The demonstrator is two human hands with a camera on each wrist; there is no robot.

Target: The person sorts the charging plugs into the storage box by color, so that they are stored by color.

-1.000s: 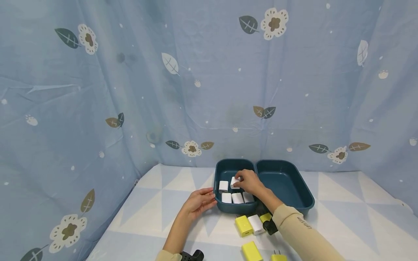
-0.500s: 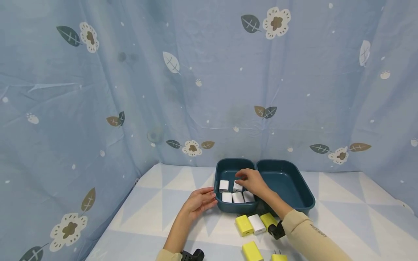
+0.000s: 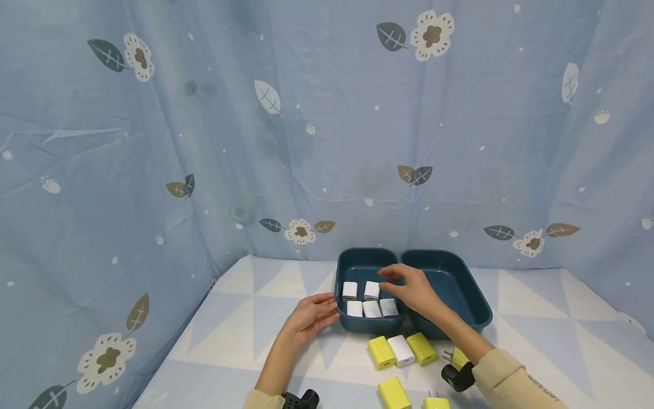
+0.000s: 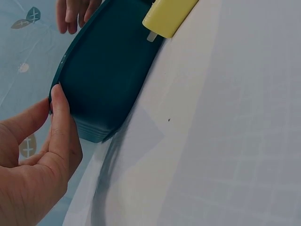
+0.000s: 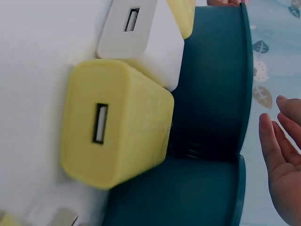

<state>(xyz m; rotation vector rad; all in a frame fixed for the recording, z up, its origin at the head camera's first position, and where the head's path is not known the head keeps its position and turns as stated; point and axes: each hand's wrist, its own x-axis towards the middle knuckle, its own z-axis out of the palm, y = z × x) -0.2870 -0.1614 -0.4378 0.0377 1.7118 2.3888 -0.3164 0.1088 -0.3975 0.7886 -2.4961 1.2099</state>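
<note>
Likely release step: right hand [image 3: 413, 289] empty, fingers parted, 3 o'clock of binned charger [image 3: 371, 290]; left hand [image 3: 309, 319] pinches bin [image 3: 370, 326]. Next probably wants loose white charger [image 3: 401, 350], bin's 5 o'clock.

Looks like a curtained-off tabletop filming corner. Blue curtain [image 3: 332, 147] with leaf-and-flower print hangs behind the table [image 3: 230, 341] and along its sides. Cloth [image 3: 541, 324] in white and pale-blue triangles covers the top. Black camera [image 3: 458, 377] worn at each wrist says recording setup. Chargers [image 3: 422, 349] and teal boxes [image 3: 456, 284] fit home, office or lab alike. Can't tell the room behind the curtain.
</note>
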